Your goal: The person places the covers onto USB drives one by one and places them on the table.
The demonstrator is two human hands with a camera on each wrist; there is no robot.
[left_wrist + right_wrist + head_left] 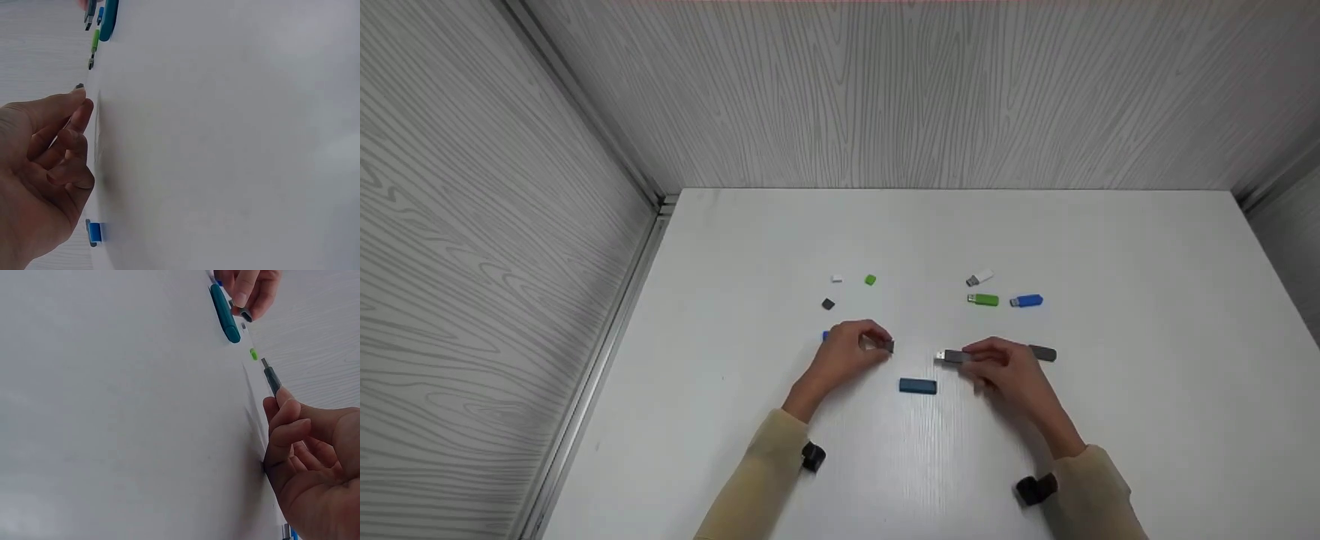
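Observation:
Between thumb and fingertips my left hand (pixel 847 352) pinches a small dark grey USB cap (pixel 889 346), its hollow end showing in the right wrist view. My right hand (pixel 1011 371) holds a dark grey USB flash drive (pixel 955 357) by its rear end, the bare metal plug pointing left toward the cap. Plug and cap are apart. Nearer the person, a teal USB stick (pixel 918 386) lies on the table between the hands. Another dark grey piece (pixel 1043 353) lies just beyond the right hand, partly hidden by it. A blue cap (pixel 95 232) sits beside the left hand.
Farther back on the left lie a white cap (pixel 837 279), a green cap (pixel 871 280) and a dark cap (pixel 828 304). Uncapped white (pixel 985 277), green (pixel 985 300) and blue (pixel 1029 301) flash drives lie at the right. Wood-grain panels (pixel 840 97) border the white table.

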